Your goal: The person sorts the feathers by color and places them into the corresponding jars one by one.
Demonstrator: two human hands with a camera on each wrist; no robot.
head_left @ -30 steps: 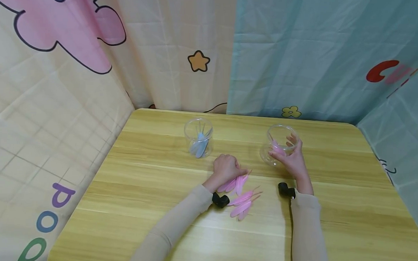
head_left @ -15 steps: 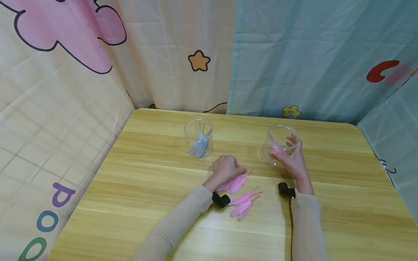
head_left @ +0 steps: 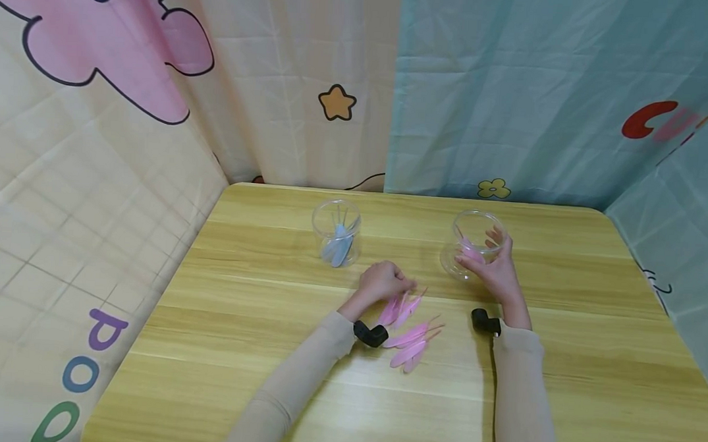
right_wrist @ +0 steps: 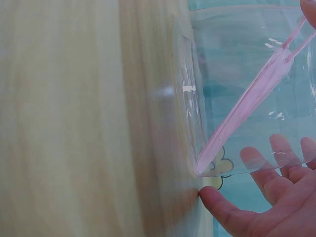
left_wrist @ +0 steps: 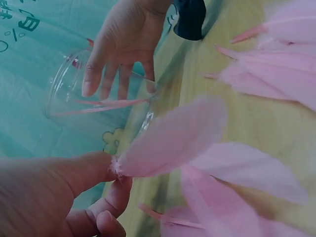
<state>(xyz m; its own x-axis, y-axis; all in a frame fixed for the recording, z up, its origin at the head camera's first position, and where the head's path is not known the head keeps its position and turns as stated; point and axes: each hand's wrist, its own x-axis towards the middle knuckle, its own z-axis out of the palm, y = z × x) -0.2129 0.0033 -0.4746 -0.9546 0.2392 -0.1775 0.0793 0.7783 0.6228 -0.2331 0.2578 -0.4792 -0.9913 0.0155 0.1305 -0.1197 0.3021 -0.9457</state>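
Note:
My left hand (head_left: 383, 281) pinches a pink feather (left_wrist: 175, 133) by its quill between thumb and finger, just above a loose bunch of pink feathers (left_wrist: 217, 207) on the table. With thumb and fingers spread round its wall, my right hand (head_left: 499, 273) holds a clear plastic cup (head_left: 450, 257) upright on the table. Inside that cup, pink feathers (right_wrist: 247, 98) lean with their quills toward the rim. A second group of pink feathers (head_left: 410, 349) lies nearer to me, quills pointing right.
Another clear cup (head_left: 316, 232), holding several blue feathers (head_left: 341, 247), stands at the back left of the wooden table (head_left: 238, 295). Printed curtains (head_left: 484, 81) hang behind the table and along both sides.
The left hand has drawn slightly back from the upper bunch, shifting feathers there a little. My right hand and the cup in it have stayed put.

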